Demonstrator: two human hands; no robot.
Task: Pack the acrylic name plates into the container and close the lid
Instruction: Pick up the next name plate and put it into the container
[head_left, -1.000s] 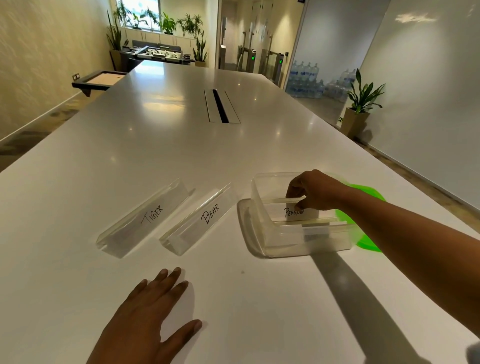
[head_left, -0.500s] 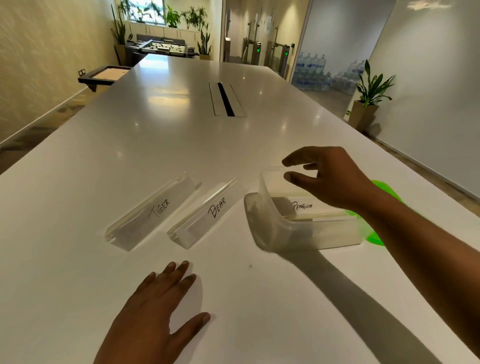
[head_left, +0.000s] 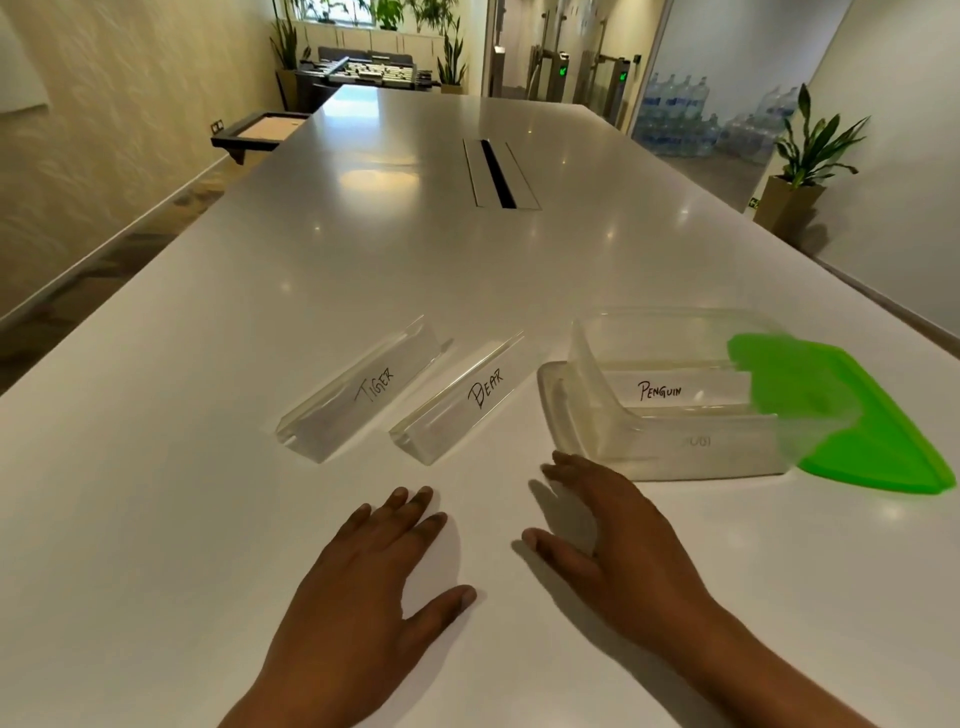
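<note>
Two clear acrylic name plates lie side by side on the white table: TIGER (head_left: 363, 392) on the left and BEAR (head_left: 462, 402) to its right. A third plate, PENGUIN (head_left: 670, 389), sits inside the clear plastic container (head_left: 675, 457) at the right. The green lid (head_left: 872, 431) lies under and beside the container's right end. My left hand (head_left: 363, 592) rests flat on the table, fingers apart. My right hand (head_left: 623, 551) hovers empty just below the BEAR plate and the container's near left corner, fingers spread.
The long white table (head_left: 467, 270) runs away from me, with a cable slot (head_left: 496, 174) in its middle. A potted plant (head_left: 800, 171) stands by the right wall. Water bottles, gates and a foosball table are far behind.
My right hand let go of the PENGUIN plate inside the container, rose out and swung back left toward me, near the BEAR plate. My left hand stayed flat on the table.
</note>
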